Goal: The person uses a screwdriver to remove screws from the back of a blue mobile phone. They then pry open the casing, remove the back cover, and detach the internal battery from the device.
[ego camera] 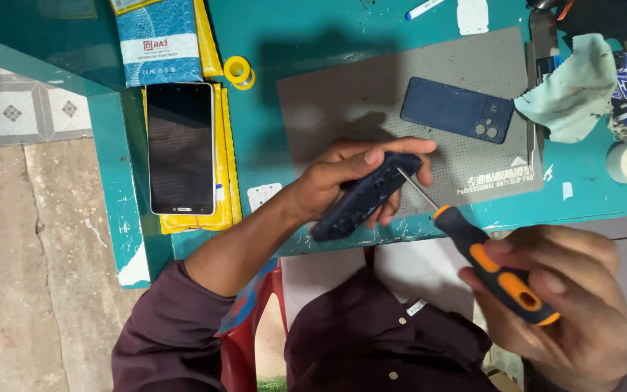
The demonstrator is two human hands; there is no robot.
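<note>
Left hand [342, 170] — wrapped around dark phone body [363, 197], above table edge. Right hand [567, 297] — clasping orange-black screwdriver [484, 261], tip touching phone body. Nearby: blue back cover [457, 109] on grey mat [342, 94]; tablet [181, 147].

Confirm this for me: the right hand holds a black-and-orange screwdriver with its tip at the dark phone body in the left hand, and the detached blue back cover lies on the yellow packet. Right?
Not quite. The head view shows the detached blue back cover lying on the grey anti-slip mat, not the yellow packet. The rest holds.
</note>
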